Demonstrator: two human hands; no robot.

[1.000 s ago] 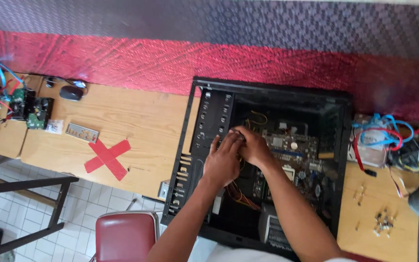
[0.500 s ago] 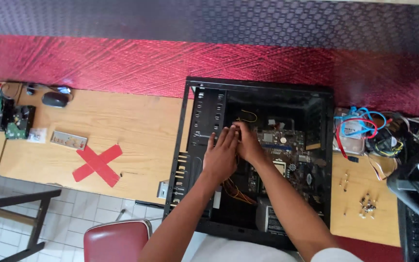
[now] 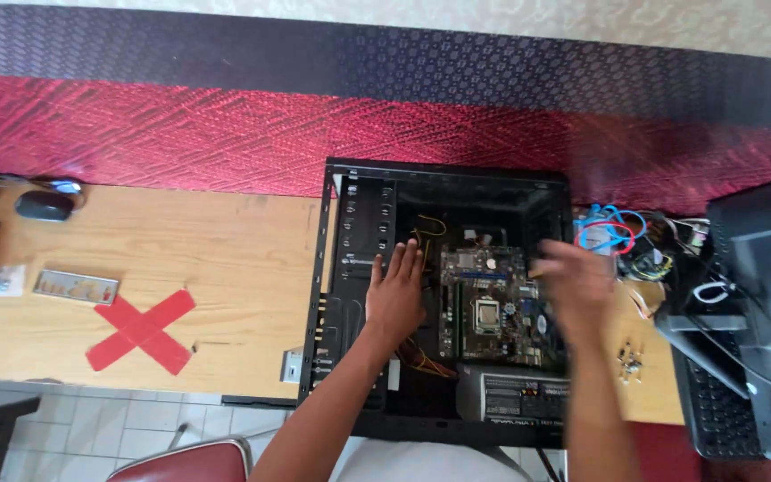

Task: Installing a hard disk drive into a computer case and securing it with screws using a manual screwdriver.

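An open black computer case lies on its side on a wooden table. Inside it sits a green motherboard with a square processor socket. My left hand rests flat, fingers apart, on the case floor just left of the motherboard, beside yellow and orange wires. My right hand is blurred in motion over the case's right edge, fingers spread, and I see nothing in it. A power supply sits at the near end of the case.
A red tape cross, a metal port shield plate and a black mouse lie on the table's left. Tangled blue and red cables and loose screws lie right of the case. A monitor and keyboard stand far right.
Both hands were together over the motherboard. My right hand has swung out to the case's right edge, and my left has moved off the board to its left. The view has shifted.
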